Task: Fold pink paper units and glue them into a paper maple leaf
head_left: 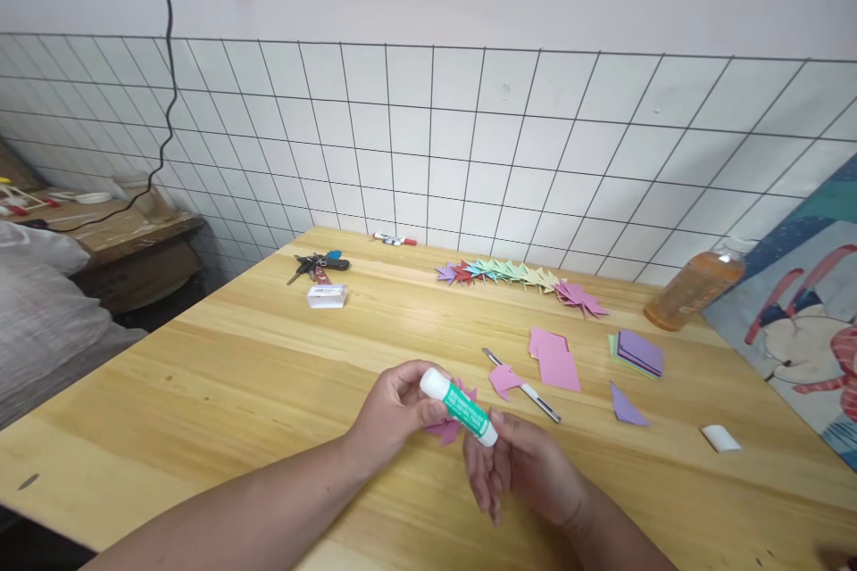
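A green and white glue stick (467, 410) is held at a slant above the table. My left hand (392, 406) is closed round its upper white end, thumb in front. At the lower white end, my right hand (536, 468) pinches it with the thumb, the other fingers curling below. Partly hidden behind the glue stick is a pointed pink folded paper piece (442, 434); whether a hand touches it I cannot tell. Just right of the hands, a pink paper scrap (504, 381) overlaps a utility knife (541, 402) lying on the wooden table (254, 410).
Pink paper sheets (557, 361), a stack of coloured paper (639, 351), a purple paper triangle (627, 407) and a white eraser-like piece (721, 438) lie rightward. Behind are a multicoloured folded-paper chain (512, 273), a bottle (696, 290), a marker (395, 239), keys (318, 264) and a small white box (328, 296).
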`<state>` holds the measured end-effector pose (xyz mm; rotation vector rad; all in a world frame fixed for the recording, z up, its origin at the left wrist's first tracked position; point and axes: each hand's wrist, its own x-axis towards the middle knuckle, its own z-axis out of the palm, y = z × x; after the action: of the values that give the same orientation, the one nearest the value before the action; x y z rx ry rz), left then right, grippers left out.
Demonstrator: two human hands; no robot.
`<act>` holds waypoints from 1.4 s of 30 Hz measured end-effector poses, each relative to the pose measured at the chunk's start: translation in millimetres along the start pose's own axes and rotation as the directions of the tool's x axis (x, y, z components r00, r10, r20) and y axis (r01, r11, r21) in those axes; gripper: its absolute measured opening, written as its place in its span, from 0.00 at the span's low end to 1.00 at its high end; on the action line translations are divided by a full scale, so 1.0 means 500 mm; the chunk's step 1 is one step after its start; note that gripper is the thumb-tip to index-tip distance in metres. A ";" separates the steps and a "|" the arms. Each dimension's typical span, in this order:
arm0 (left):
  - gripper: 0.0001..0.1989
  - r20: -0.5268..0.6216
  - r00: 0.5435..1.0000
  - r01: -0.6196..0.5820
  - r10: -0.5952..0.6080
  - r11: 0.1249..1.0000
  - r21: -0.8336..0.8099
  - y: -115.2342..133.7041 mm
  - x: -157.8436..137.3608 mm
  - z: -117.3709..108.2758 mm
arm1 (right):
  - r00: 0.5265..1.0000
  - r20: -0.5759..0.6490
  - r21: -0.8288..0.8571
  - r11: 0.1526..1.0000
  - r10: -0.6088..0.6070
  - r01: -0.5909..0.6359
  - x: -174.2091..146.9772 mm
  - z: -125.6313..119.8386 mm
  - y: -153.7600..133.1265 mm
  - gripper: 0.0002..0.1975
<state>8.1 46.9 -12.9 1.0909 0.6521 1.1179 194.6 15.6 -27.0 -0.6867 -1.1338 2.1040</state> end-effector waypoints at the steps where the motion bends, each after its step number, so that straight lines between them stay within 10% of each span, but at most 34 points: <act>1: 0.17 -0.026 1.000 -0.003 0.003 1.000 0.012 0.000 0.000 0.001 | 0.999 -0.034 -0.025 1.000 -0.020 0.019 0.001 0.000 -0.003 0.27; 20: 0.11 -0.057 0.982 -0.156 0.177 0.950 0.269 0.005 0.000 -0.008 | 0.930 -0.318 -0.462 0.887 -0.185 0.019 0.003 0.020 -0.031 0.16; 29: 0.14 -0.113 0.993 0.028 -0.034 0.998 -0.060 -0.021 0.006 0.017 | 0.925 -0.321 -0.100 0.978 -0.204 0.182 0.007 0.035 -0.023 0.26; 33: 0.19 -0.042 0.994 0.103 -0.098 0.985 0.140 -0.027 0.008 0.027 | 0.845 -0.450 -0.042 0.951 -0.291 0.305 0.013 0.031 -0.024 0.20; 36: 0.28 -0.003 0.998 0.055 -0.066 0.797 0.601 -0.006 -0.008 0.029 | 0.683 -0.571 -0.202 0.884 -0.456 0.421 0.004 0.012 -0.030 0.16; 39: 0.23 0.210 0.976 -0.185 -0.051 0.307 0.934 0.013 -0.043 0.033 | 0.527 -0.574 -0.549 0.772 -0.627 0.321 -0.017 -0.007 -0.041 0.12; 42: 0.28 0.270 0.950 -0.271 -0.156 0.014 0.962 0.005 -0.075 0.041 | 0.593 -0.419 -0.851 0.526 -0.688 0.010 -0.028 -0.013 -0.047 0.10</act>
<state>11.8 4.6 -6.5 2.5553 1.2270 0.2755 215.5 18.5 -7.9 -1.3645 -1.4983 0.6426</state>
